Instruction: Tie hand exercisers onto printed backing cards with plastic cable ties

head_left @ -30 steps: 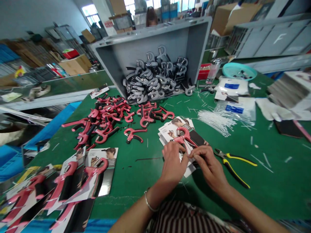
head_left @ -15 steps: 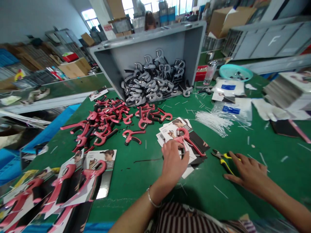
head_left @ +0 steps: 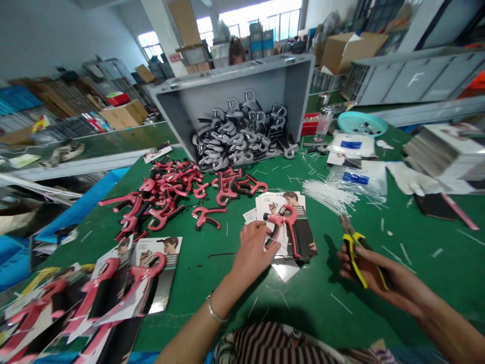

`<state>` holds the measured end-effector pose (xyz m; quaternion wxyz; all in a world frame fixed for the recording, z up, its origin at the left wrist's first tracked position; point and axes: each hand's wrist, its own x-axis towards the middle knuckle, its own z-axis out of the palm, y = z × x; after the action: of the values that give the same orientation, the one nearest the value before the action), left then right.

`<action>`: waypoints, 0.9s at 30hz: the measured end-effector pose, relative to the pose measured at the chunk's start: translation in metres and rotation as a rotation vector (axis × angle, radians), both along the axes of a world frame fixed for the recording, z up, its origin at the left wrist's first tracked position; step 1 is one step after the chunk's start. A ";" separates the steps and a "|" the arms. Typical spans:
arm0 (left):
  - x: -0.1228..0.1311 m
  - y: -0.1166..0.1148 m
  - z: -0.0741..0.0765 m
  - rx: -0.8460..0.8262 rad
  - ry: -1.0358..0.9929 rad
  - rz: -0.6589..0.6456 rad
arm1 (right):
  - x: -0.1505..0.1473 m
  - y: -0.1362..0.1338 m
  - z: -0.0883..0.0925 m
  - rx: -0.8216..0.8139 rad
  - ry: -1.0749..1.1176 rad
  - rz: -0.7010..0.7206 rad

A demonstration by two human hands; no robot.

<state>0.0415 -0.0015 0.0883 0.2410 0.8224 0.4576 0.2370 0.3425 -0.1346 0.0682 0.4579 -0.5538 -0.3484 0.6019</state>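
Observation:
My left hand rests at the left side of a pink hand grip, its fingers closed on the black-and-pink left handle. That grip lies on a stack of printed cards at the middle of the green table. My right hand holds yellow-handled pliers just above the table, jaws pointing away from me. White plastic ties lie in a pile beyond the pliers. A single pink grip sits left of the cards, near a heap of pink grips.
A tilted grey crate of grey grips stands behind. Carded pink grips overlap at the left front. Plastic bags, a white glove, a turquoise bowl and stacked cards stand at the right. A person is beyond the crate.
My right hand has picked the pliers up from the table. The pink grip and top card have turned more upright, and my left hand has shifted slightly left.

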 end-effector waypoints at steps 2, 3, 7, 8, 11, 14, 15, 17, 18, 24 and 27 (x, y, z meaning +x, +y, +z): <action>0.003 0.002 -0.002 0.032 0.013 -0.012 | -0.016 0.008 0.013 0.031 -0.085 0.107; 0.002 0.004 -0.003 0.040 0.009 -0.001 | -0.022 0.014 0.020 0.055 -0.198 0.172; -0.014 0.011 -0.002 0.001 -0.055 0.059 | -0.033 0.048 0.046 0.360 -1.051 0.342; -0.019 0.012 -0.003 -0.017 -0.074 0.069 | -0.034 0.058 0.051 0.459 -1.251 0.368; -0.029 0.015 -0.007 -0.066 -0.139 0.058 | -0.042 0.086 0.058 0.641 -1.573 0.460; -0.032 0.017 -0.014 -0.071 -0.203 0.025 | -0.056 0.107 0.061 0.709 -1.712 0.534; -0.032 0.018 -0.016 -0.068 -0.217 0.022 | -0.061 0.112 0.061 0.718 -1.758 0.554; -0.032 0.018 -0.019 -0.069 -0.234 0.021 | -0.069 0.119 0.063 0.716 -1.834 0.578; -0.032 0.019 -0.020 -0.071 -0.238 0.020 | -0.072 0.122 0.063 0.706 -1.862 0.581; -0.038 0.022 -0.017 -0.131 -0.227 -0.012 | -0.083 0.130 0.068 0.656 -1.939 0.596; -0.041 0.025 -0.016 -0.202 -0.253 -0.013 | -0.084 0.136 0.070 0.667 -1.919 0.684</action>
<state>0.0002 0.0240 0.0726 0.3797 0.7604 0.4399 0.2901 0.2588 0.0013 0.1380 -0.0721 -0.5155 -0.8462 -0.1142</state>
